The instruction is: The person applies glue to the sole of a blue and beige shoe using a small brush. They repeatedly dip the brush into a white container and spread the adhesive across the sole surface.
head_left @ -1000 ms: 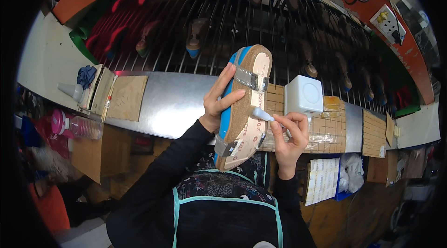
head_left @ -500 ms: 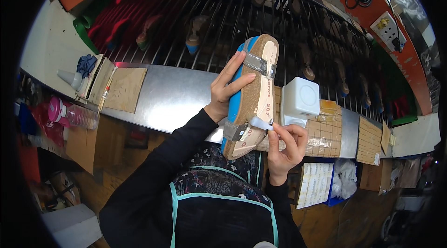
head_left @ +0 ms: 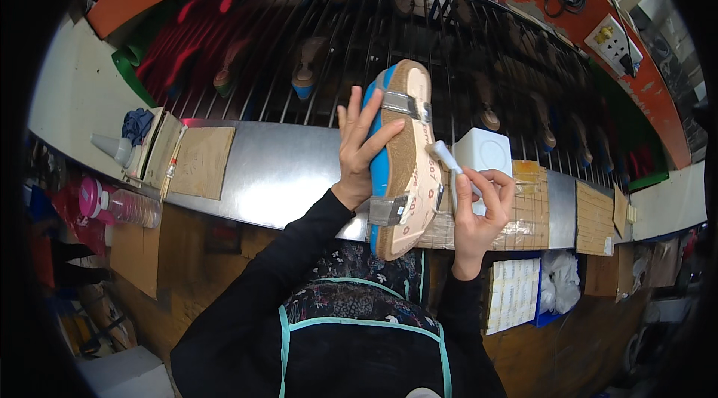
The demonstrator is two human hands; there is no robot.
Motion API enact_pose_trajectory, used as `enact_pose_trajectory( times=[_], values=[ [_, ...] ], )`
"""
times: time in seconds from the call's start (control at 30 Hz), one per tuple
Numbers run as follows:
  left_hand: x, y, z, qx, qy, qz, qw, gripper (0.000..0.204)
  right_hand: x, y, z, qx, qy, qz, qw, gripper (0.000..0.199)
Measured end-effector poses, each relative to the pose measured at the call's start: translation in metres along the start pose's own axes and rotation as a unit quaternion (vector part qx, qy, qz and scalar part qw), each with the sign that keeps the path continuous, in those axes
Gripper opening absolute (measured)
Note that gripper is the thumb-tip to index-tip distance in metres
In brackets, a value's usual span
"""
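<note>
The left hand (head_left: pixel 364 145) grips a sandal (head_left: pixel 402 159) from its blue-soled side, fingers spread along the blue edge and thumb low, holding it upright in the air with the cork footbed turned toward the person and toe end uppermost. Two grey straps cross the sandal, one near the top and one near the bottom. The right hand (head_left: pixel 481 207) is just right of the sandal, fingers pinched closed round the handle of a small brush (head_left: pixel 447 159), whose pale tip touches the right edge of the footbed about halfway up. The sandal hangs above the front edge of the desk (head_left: pixel 277 170), a long strip of bare metal running left to right. Directly right of the sandal, behind the brush, a white square container (head_left: pixel 486 153) stands on the desk, on top of taped cardboard pieces (head_left: pixel 532 204). Well to the left of the sandal, a cardboard sheet (head_left: pixel 200 161) lies on the desk, and further left a white cone-tipped bottle (head_left: pixel 112 148) with a blue cloth (head_left: pixel 137 124) beside it. Beyond the sandal, a dark wire rack (head_left: pixel 314 32) holds more sandals, some blue-soled, upright between its bars. Below and far left of the sandal, a pink-capped clear bottle (head_left: pixel 116 204) lies under the desk edge.
</note>
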State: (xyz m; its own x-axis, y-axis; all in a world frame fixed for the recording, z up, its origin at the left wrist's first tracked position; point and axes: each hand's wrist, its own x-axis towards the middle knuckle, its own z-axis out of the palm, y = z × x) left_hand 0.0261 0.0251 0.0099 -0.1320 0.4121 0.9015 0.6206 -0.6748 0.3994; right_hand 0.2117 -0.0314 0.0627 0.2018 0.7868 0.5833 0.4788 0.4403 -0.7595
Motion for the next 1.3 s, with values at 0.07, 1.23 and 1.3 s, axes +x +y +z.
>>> enact_pose_trajectory(
  times=[0.07, 1.23, 1.3],
  values=[
    [-0.003, 0.000, -0.003, 0.007, 0.010, -0.019, 1.000, 0.050, -0.006, -0.004, -0.003, 0.043, -0.045, 0.024, 0.998, 0.011],
    [-0.013, -0.018, -0.024, 0.085, -0.023, -0.093, 0.992, 0.055, -0.044, -0.005, -0.011, 0.179, -0.143, 0.142, 0.963, 0.012],
    [-0.014, -0.015, -0.021, 0.075, -0.020, -0.106, 0.991, 0.055, -0.048, -0.011, -0.013, 0.146, -0.134, 0.148, 0.969, 0.012]
  ],
)
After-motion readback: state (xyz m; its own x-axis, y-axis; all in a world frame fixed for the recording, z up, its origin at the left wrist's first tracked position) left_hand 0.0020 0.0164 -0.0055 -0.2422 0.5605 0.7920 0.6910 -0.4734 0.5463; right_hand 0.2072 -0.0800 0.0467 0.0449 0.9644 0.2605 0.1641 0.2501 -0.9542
